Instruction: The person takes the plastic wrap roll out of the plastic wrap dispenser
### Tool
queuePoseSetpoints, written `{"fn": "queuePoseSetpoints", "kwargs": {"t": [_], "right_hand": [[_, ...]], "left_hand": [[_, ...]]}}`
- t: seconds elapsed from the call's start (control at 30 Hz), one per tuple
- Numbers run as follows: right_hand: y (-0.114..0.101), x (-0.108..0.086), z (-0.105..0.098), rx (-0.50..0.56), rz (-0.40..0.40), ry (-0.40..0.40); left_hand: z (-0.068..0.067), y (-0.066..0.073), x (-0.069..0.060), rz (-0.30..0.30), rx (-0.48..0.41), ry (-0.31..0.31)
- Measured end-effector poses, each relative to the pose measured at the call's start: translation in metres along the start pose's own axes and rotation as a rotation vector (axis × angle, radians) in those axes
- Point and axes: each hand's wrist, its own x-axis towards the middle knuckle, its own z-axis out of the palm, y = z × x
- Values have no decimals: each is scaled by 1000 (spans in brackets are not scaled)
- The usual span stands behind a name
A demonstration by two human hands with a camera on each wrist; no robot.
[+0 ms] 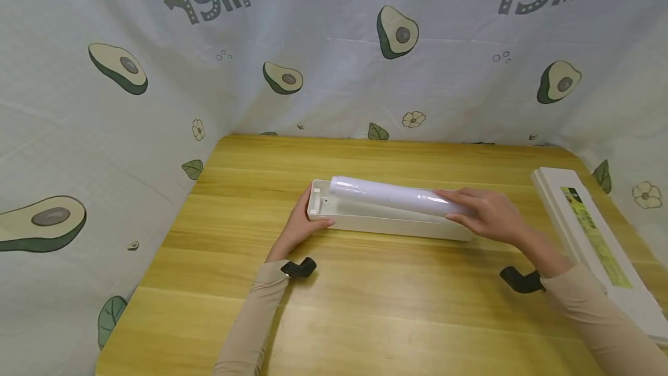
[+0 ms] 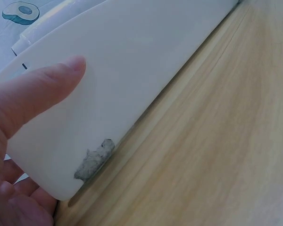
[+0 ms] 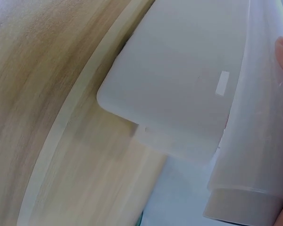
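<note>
A roll of clear plastic wrap (image 1: 386,195) lies at a slight tilt over a long white open box (image 1: 396,226) on the table. Its left end is raised near the box's left end, and part of the box's inside shows below it. My left hand (image 1: 300,226) grips the box's left end, the thumb (image 2: 61,80) on the front wall and the fingers round the end. With my right hand (image 1: 490,213) I hold the roll near its right end, thumb and fingers on either side. In the right wrist view the roll's end (image 3: 245,207) extends past the box (image 3: 174,61).
A long white lid-like piece (image 1: 566,213) with a yellow-green label lies on the table's right side, close to my right forearm. Behind the wooden table (image 1: 365,306) hangs a white cloth (image 1: 334,28) printed with avocados. The box's lower front has a grey worn patch (image 2: 94,162).
</note>
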Motion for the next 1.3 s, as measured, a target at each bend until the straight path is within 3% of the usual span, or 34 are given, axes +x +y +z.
{"fn": "queuePoseSetpoints", "kwargs": {"t": [1.3], "right_hand": [[7, -27, -14, -72, 88, 66]], "left_hand": [[0, -2, 0, -11, -18, -8]]}}
